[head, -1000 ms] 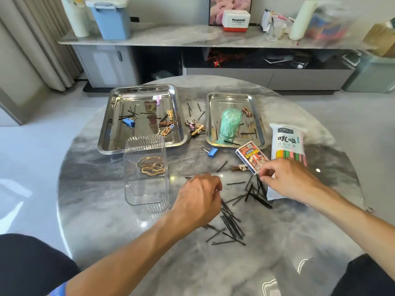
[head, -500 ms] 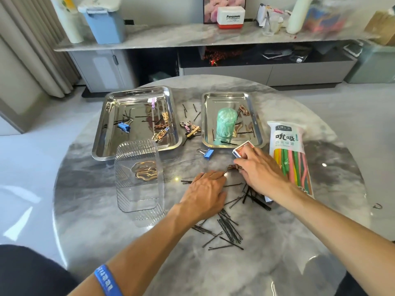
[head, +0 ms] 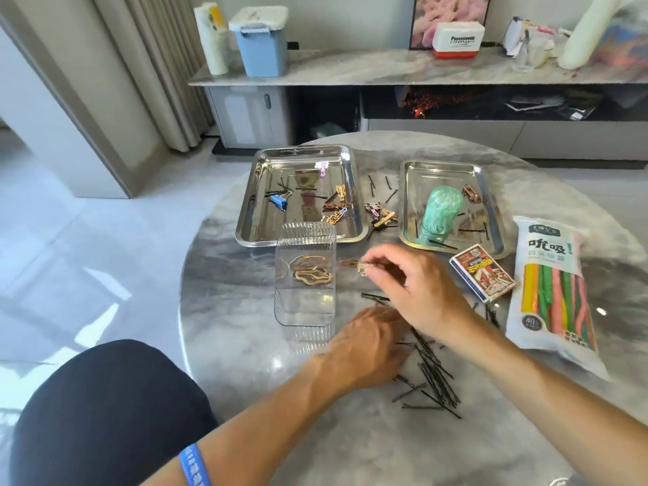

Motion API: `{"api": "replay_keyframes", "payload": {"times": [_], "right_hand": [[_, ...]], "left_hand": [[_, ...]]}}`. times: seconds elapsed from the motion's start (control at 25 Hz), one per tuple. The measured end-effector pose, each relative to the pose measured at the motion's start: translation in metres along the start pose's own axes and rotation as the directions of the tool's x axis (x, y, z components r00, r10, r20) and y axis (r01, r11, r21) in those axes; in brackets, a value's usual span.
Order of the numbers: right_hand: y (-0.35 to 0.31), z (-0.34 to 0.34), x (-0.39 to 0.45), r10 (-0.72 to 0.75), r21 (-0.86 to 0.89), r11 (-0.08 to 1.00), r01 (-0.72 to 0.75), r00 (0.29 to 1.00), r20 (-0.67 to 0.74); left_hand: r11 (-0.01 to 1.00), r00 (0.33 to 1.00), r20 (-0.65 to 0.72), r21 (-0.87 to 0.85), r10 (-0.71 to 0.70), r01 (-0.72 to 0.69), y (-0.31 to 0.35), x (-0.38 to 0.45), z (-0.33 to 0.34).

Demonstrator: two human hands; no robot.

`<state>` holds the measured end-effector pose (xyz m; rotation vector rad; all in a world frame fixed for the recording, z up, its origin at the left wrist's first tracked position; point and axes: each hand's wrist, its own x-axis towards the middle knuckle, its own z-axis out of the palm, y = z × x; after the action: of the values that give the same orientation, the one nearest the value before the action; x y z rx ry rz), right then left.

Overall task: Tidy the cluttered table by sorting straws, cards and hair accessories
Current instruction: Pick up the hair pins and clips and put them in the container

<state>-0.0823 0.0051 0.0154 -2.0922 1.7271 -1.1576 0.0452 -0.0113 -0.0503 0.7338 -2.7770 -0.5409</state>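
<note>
Across the round marble table (head: 266, 391) the clutter runs wide, so plenty can go astray. Biggest pieces first: two steel trays, the left tray (head: 249, 219) holding clips and a few pins, the right tray (head: 498, 236) holding a green bundle (head: 440, 212) and more pins. The straw pack (head: 547, 285) lies flat at the right edge, card box (head: 482, 273) just beside it. Both sit well apart from the action, low risk.

Now the clear ribbed container (head: 305, 278), near the middle, gold clips already inside. Light plastic, I'd judge, and a knock from a wrist could tip it.

Right hand (head: 417, 292) reaches across, thumb and forefinger pinching a brown hair clip (head: 354, 265) just beside the container's rim, not yet over the opening. Narrow mouth, so release early and the clip lands on the marble and skids.

Left hand (head: 364, 349) sits low on the table at the pile of black bobby pins (head: 433, 377), fingers curled under; whether it actually grips any I cannot tell. The arms cross here, and the right forearm hangs over the pins, so a sweep back could scatter them, perhaps off the edge.
</note>
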Motion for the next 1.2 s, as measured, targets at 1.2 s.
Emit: {"api": "replay_keyframes", "payload": {"times": [1.2], "right_hand": [[0.039,0.009,-0.115,0.589,-0.164,0.784,-0.599,0.801,-0.109]], "left_hand": [[0.979,0.991,0.088,-0.168,-0.104,0.118,-0.005,-0.004,0.024]]}}
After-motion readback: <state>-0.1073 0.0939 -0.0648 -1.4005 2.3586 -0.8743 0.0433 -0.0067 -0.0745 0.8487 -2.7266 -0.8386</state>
